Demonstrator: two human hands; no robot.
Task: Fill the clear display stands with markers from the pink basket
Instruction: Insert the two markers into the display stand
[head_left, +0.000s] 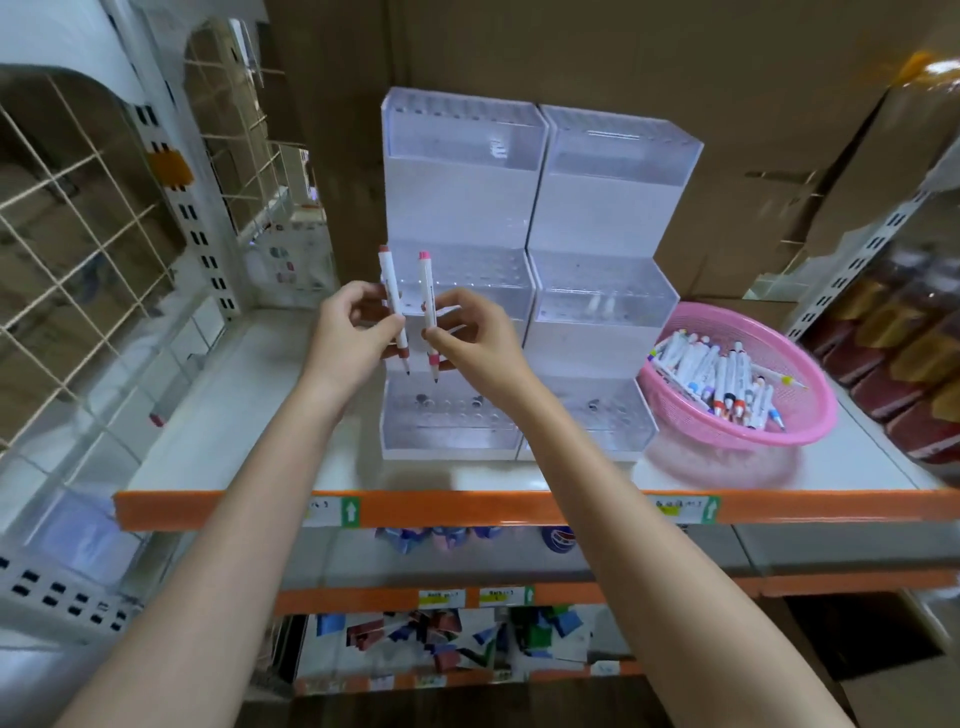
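Two clear three-tier display stands stand side by side on the shelf, the left stand and the right stand. In front of the left stand's middle tier, my left hand pinches a white marker with brown ends, held upright. Beside it my right hand pinches a white marker with pink ends, also upright. The lowest tiers show a few markers seated in holes. The pink basket sits to the right with several markers inside.
The white shelf has an orange front edge. A wire grid panel stands at the left, cardboard boxes behind, packaged goods at the right. Lower shelves hold small coloured items.
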